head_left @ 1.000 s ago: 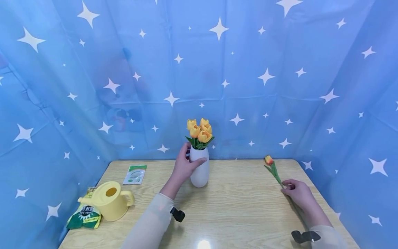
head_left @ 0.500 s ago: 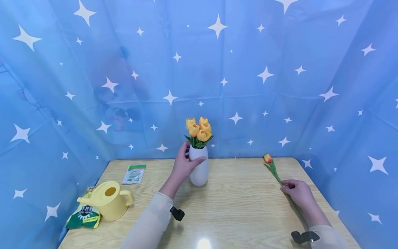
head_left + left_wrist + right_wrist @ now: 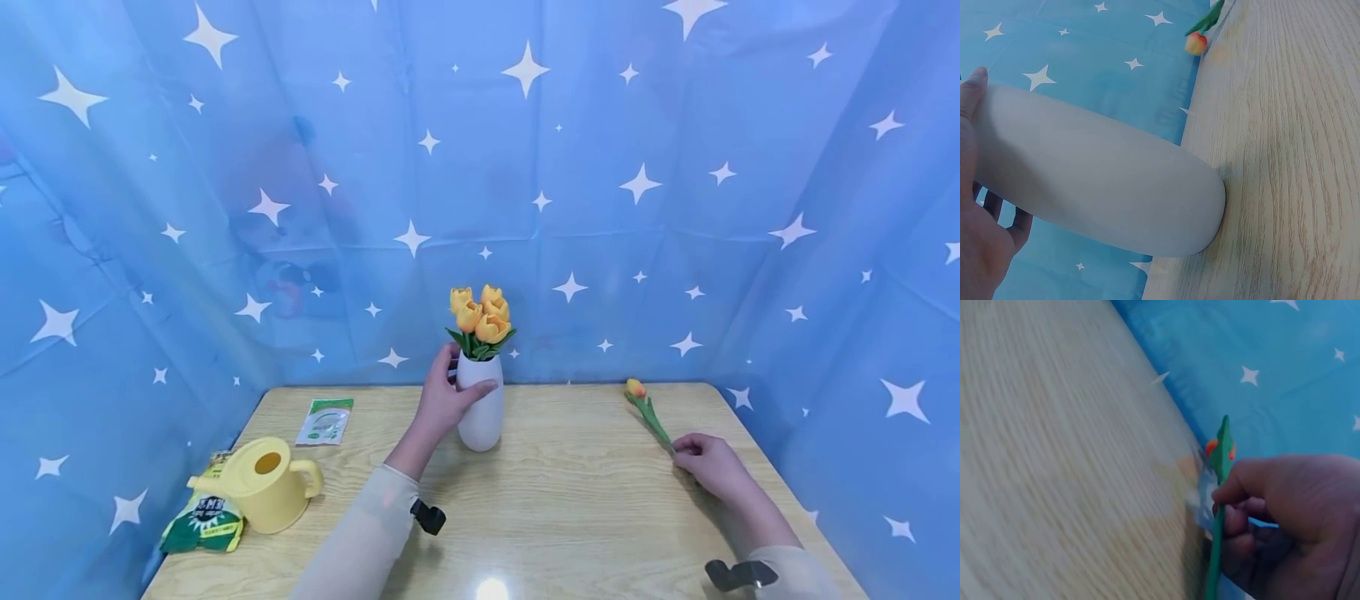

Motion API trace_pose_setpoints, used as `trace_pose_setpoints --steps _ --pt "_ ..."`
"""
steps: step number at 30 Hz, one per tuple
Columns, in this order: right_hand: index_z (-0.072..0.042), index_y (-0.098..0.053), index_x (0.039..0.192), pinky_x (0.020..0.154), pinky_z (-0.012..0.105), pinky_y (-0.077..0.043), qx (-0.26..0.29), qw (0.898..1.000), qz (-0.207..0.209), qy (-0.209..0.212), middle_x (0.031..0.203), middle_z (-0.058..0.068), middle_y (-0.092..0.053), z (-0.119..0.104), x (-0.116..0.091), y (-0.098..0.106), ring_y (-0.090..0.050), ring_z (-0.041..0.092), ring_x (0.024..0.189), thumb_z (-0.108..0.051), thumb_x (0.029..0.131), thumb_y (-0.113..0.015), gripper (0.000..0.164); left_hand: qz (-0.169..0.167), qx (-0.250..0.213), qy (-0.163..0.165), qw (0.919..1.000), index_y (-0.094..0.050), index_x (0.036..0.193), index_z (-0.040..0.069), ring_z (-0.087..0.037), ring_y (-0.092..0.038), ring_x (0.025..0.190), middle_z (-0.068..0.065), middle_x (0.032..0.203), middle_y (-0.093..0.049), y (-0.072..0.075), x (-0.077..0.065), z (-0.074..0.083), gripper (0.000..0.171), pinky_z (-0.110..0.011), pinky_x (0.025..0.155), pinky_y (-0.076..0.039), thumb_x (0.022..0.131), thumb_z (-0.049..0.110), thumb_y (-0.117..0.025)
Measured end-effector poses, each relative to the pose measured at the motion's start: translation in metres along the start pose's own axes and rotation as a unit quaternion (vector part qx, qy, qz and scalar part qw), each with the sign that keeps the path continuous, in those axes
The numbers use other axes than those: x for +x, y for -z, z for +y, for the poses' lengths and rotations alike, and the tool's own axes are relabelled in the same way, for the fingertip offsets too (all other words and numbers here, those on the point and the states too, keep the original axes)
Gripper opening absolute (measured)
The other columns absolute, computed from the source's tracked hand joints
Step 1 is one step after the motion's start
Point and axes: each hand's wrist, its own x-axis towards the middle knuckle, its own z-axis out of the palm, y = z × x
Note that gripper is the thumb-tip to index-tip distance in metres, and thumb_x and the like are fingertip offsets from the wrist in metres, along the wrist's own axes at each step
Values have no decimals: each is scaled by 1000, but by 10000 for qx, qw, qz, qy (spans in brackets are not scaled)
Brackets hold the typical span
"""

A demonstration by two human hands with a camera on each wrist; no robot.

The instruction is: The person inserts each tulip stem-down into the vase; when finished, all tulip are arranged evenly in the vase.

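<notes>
A white vase [image 3: 483, 417] stands upright near the back middle of the table, with several yellow-orange tulips [image 3: 492, 328] in its mouth. My left hand [image 3: 442, 400] grips the vase from its left side, thumb across the front; the left wrist view shows fingers behind the white body [image 3: 1104, 175]. At the right, my right hand [image 3: 712, 467] pinches the green stem of a single orange-yellow tulip [image 3: 649, 419] between thumb and fingers. In the right wrist view its stem [image 3: 1216, 550] runs through the pinch, the bloom partly hidden behind a leaf [image 3: 1223, 450].
A yellow watering can [image 3: 270, 492] stands at the table's left, in front of a green and yellow bag [image 3: 202, 529]. Farther back lies a flat green and white packet [image 3: 326, 421]. A blue starred curtain [image 3: 480, 167] hangs behind the wooden table [image 3: 570, 500].
My right hand has shifted slightly left with the tulip, whose bloom has swung left. My left hand and the vase stay in place.
</notes>
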Motion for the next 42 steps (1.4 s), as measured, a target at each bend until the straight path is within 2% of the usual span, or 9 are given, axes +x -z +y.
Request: trace_pose_setpoints --steps 3,7,13,16,19,23,31,42 --pt "11 -62 127 59 31 -52 501 9981 -190 -298 92 9 -63 -8 -1 -3 -58 19 74 -9 106 -62 29 20 -4 31 10000 -56 145 27 -31 -61 129 0 140 -61 0 0 0 74 -60 105 -56 87 54 -94" --pt "13 -53 131 58 31 -56 1220 9904 -339 -553 87 9 -59 -16 -1 -7 -60 18 70 -12 111 -57 32 24 -18 67 10000 -55 145 28 -31 -60 130 0 140 -61 -1 0 0 74 -60 105 -55 87 54 -94" --pt "16 -47 132 69 33 -65 1912 9791 -392 -568 96 13 -66 -25 1 -13 -73 18 77 -11 112 -51 33 20 -19 55 10000 -56 145 28 -30 -61 129 1 140 -61 -2 1 0 74 -60 106 -55 87 54 -94" --pt "14 -46 131 76 33 -66 2449 9672 -283 -610 101 10 -72 -29 3 -15 -78 16 82 -11 113 -51 31 34 -11 34 10000 -56 145 27 -31 -60 130 1 139 -61 -2 1 -1 75 -60 105 -55 87 56 -93" --pt "9 -46 131 81 30 -66 3030 9510 -115 -604 102 4 -77 -34 5 -19 -81 11 87 -10 114 -52 26 39 2 24 10000 -56 145 26 -33 -60 130 1 139 -61 -2 1 -1 75 -60 106 -55 87 56 -93" --pt "2 -47 130 83 28 -65 3514 9352 207 -394 103 -3 -82 -45 6 -25 -81 8 91 -11 115 -58 23 25 -9 0 10000 -56 146 26 -31 -61 129 0 140 -61 -1 1 -1 75 -60 105 -55 87 53 -94" --pt "-1 -54 122 85 31 -65 4118 9085 684 198 109 -3 -84 -71 6 -31 -81 10 97 -12 112 -67 21 15 -14 9 10000 -56 146 27 -28 -61 128 0 140 -61 -1 0 -2 73 -59 104 -56 88 52 -93" --pt "-1 -59 121 87 35 -65 4065 9081 820 586 114 1 -84 -95 6 -32 -82 12 99 -18 109 -74 27 -3 -115 -29 9999 -56 146 25 -32 -60 129 -1 140 -62 -1 0 -3 73 -60 105 -55 88 49 -94"
